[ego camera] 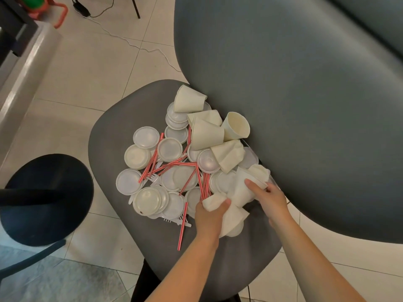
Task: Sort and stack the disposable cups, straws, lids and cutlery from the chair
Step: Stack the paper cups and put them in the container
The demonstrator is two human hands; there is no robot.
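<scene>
A grey chair seat (pixel 109 136) holds a heap of white paper cups (pixel 207 136), white round lids (pixel 146 137), red-striped straws (pixel 174 164) and white plastic forks (pixel 172 221). My left hand (pixel 209 219) grips a paper cup (pixel 234 216) lying on its side at the seat's near right. My right hand (pixel 268 197) grips another paper cup (pixel 242 188) just beyond it, thumb on its side. The two cups touch each other. Several more cups lie tipped over along the chair's backrest.
A large grey table top (pixel 305 105) overhangs the chair's right side, close to the cups. A black round stool (pixel 43 199) stands to the left. Tiled floor with a white cable (pixel 122 38) lies beyond the chair.
</scene>
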